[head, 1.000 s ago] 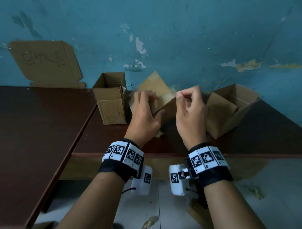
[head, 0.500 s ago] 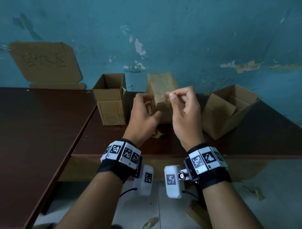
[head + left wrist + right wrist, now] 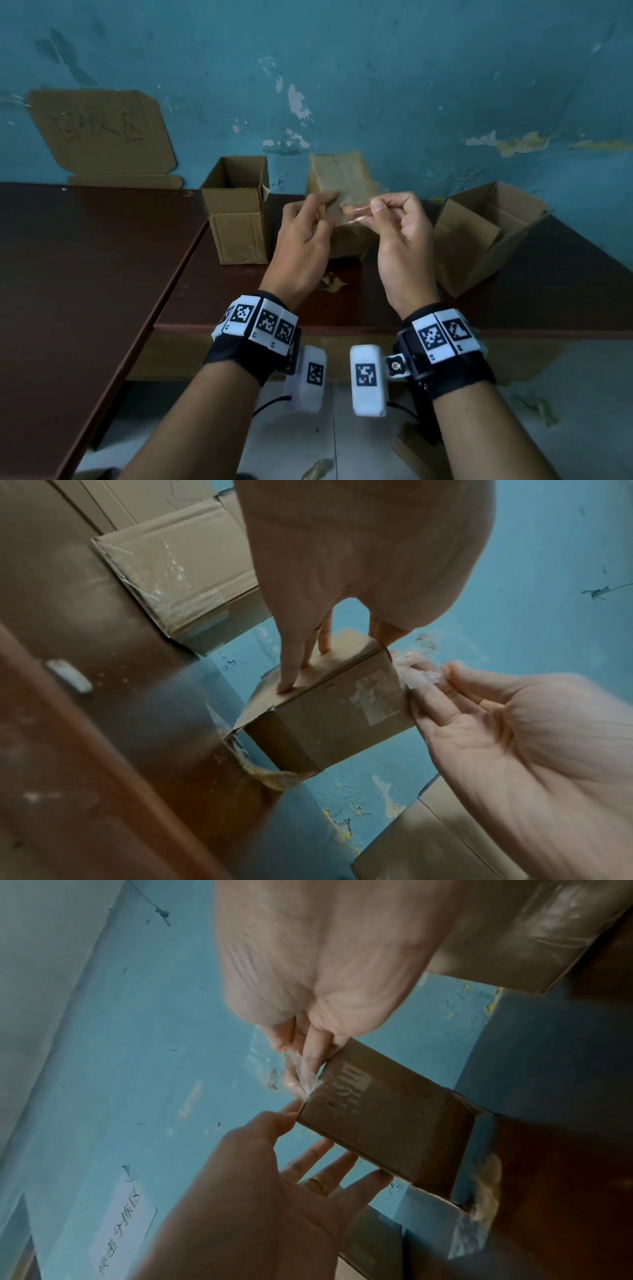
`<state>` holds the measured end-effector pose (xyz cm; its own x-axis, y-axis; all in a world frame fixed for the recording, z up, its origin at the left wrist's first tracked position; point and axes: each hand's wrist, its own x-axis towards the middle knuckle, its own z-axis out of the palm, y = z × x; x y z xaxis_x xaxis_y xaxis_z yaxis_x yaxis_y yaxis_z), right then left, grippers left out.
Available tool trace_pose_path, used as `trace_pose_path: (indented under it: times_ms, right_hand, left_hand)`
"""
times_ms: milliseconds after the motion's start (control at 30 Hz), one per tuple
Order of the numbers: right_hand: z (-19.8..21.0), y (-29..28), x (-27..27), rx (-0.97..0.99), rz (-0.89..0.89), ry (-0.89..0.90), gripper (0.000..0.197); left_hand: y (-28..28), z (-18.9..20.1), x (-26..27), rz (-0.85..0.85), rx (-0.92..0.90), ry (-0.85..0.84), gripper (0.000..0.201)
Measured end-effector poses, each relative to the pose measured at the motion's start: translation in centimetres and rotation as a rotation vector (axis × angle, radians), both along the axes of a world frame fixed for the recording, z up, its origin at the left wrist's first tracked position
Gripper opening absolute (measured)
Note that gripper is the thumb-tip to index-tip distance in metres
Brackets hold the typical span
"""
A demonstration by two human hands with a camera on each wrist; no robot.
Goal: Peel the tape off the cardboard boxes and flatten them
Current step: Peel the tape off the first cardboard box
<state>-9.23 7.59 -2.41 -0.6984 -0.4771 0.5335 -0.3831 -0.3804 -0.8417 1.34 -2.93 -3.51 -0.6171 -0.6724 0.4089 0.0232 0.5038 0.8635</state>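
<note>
Some tape (image 3: 358,214) faint in right grip (image 3: 400,240)

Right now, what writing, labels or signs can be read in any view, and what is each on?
"快递分拣区": printed on the white paper sheet on the blue wall, right wrist view.
"自取区", apparently: handwritten on the cardboard sheet against the wall, in loose strokes.
Pale print on the held cardboard box: too blurred to read.
Wrist bands: black-and-white square codes only; tiny marks beneath are unreadable.

Upright box (image 3: 239,219) left, held box (image 3: 342,174) middle, tilted box (image 3: 479,240) right, wall (image 3: 376,68) behind
</note>
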Motion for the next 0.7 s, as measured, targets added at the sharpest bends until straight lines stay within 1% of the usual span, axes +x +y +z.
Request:
trace_pose_path:
  times_ms: [167,300,467,500,567,600,633,700]
  right_hand:
    - [-0.2,-0.1,-0.5,-0.027,0.027,-0.072,0.012]
    - [-0.2,-0.2,-0.7,-0.056,0.050,-0.134,0.005]
    - [-0.3,-0.2,-0.6,-0.066,0.065,-0.179,0.008]
    - [-0.2,-0.1,-0.6,-0.074,0.068,-0.199,0.007]
    - [0.1,0.0,-0.7,-0.106,0.048,-0.239,0.008]
    - [0.2,0.0,-0.7,-0.113,0.038,-0.241,0.010]
    - [0.4,0.0,-0.7,-0.113,0.032,-0.229,0.010]
    - [0.7,-0.2,-0.5,-0.107,0.041,-0.229,0.009]
  left_hand:
    - [0.0,-0.4,-0.2,-0.007,0.011,0.032,0.025]
    - [0.4,-0.5,-0.3,0.039,-0.069,-0.005,0.029]
    - [0.3,-0.5,-0.2,0.008,-0.037,0.011,0.024]
    - [0.2,-0.5,-0.2,0.001,-0.028,0.013,0.026]
    - [-0.3,-0.7,-0.1,-0.011,0.002,0.013,0.038]
    - [-0.5,-0.8,-0.1,-0.026,0.047,0.020,0.042]
    - [-0.6,-0.9,-0.2,-0.046,0.074,0.023,0.043]
    - [-0.3,-1.1,-0.4,-0.068,0.044,0.008,0.042]
